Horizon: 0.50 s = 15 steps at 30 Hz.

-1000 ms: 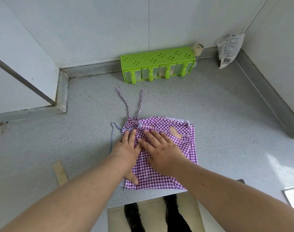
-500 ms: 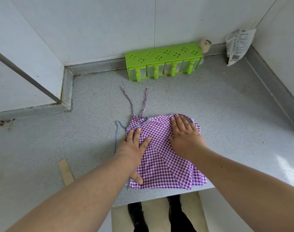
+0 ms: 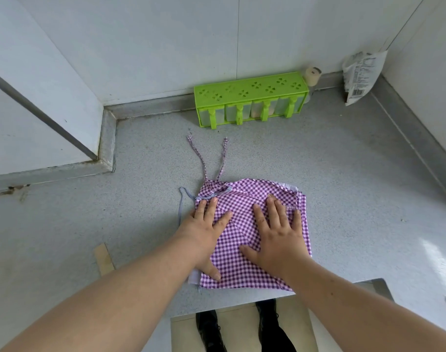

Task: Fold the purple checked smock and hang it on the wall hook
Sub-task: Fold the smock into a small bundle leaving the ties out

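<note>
smock (image 3: 244,240) folded into a rough square at the near edge of the grey bench (image 3: 343,189), both palms flat on it.

left hand (image 3: 204,229) weighs down the left side, right hand (image 3: 280,235) the right, fingers of each spread and straight, likely to hold the layers flat and set the creases. two ties (image 3: 211,158) trail toward the green rack (image 3: 249,97), left free perhaps for hanging. no wall hook in view.
</note>
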### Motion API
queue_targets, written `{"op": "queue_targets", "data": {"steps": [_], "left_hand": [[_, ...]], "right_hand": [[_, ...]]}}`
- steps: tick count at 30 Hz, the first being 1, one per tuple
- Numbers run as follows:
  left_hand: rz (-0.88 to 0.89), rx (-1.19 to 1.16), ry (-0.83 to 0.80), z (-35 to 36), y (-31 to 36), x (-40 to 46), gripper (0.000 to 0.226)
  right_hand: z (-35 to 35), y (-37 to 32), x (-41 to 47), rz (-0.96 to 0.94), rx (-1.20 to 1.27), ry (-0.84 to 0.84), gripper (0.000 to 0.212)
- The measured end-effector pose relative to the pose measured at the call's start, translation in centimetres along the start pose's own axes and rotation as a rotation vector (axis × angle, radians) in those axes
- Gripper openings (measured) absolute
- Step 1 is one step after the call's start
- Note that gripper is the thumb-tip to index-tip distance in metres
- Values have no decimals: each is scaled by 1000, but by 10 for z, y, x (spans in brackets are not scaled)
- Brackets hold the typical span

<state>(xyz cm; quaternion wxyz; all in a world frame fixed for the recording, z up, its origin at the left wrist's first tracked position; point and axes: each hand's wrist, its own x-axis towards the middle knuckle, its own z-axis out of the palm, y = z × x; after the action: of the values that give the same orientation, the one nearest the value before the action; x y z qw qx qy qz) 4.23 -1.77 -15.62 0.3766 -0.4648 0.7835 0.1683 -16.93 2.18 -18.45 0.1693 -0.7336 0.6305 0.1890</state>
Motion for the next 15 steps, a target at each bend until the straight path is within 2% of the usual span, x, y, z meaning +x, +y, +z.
{"op": "queue_targets", "data": {"steps": [3,6,7,10,12,15], "left_hand": [[34,-167,149,-2,-23,-4,125],[-80,-339,400,-5,-56,-3,76],[-137,-370,423,-4,-67,-1,72],[-252,-431,356,4,-93,8,80],[-259,-468,341,7,-100,14,80],[-233,-550,390,5,-99,22,65]], "right_hand": [[-5,-10,9,50,82,14,106],[0,-11,12,56,185,51,99],[3,-9,12,48,193,67,98],[9,-5,12,33,187,117,96],[11,-5,13,34,194,147,96],[14,-7,14,42,181,162,96]]}}
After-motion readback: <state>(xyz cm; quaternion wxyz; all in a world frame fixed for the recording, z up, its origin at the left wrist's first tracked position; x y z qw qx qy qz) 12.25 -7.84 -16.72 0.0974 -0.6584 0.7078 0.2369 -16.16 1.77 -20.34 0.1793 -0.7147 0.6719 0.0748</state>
